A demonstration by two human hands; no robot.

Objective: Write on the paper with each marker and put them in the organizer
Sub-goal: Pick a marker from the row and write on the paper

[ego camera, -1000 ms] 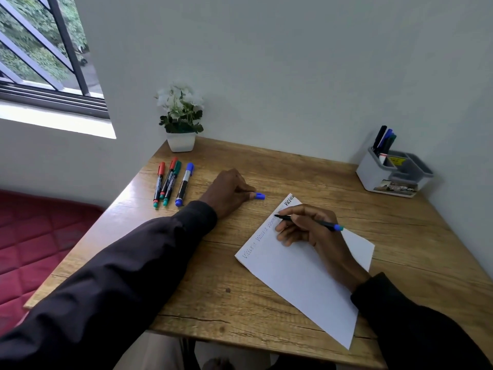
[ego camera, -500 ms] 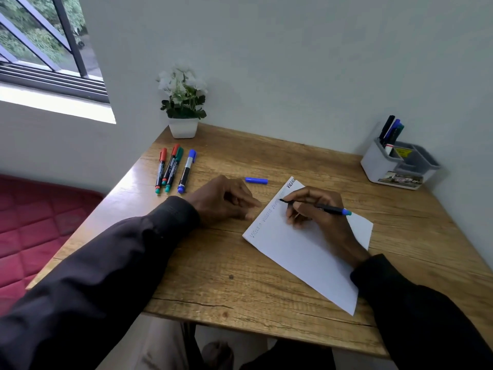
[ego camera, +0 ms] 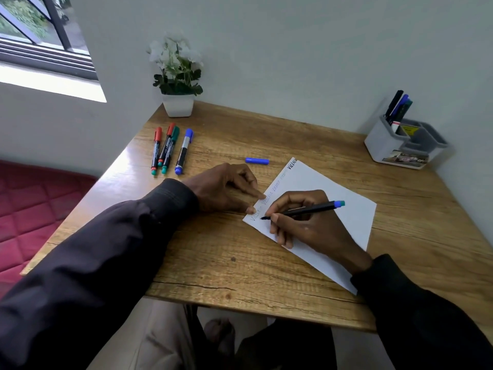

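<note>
A white sheet of paper point(ego camera: 344, 206) lies on the wooden table point(ego camera: 213, 260) with several faint written words along its left edge. My right hand point(ego camera: 306, 225) grips an uncapped blue marker point(ego camera: 314, 208), its tip touching the paper near the lower left corner. My left hand point(ego camera: 226, 188) rests on the table, fingertips pressing the paper's left edge. The marker's blue cap point(ego camera: 257, 161) lies loose beyond my left hand. Several capped markers point(ego camera: 170, 150), red, green and blue, lie in a row at the far left. A grey-white organizer point(ego camera: 384, 145) at the far right holds several markers.
A white pot with a flowering plant point(ego camera: 178, 105) stands at the table's back left corner against the wall. A window is at the upper left and a red cushion point(ego camera: 34, 206) lies below the table's left side. My knees show under the table's front edge.
My left hand let go of the blue cap, left it on the table and slid back to the paper's edge. My right hand brought the marker tip down to the lower left corner.
</note>
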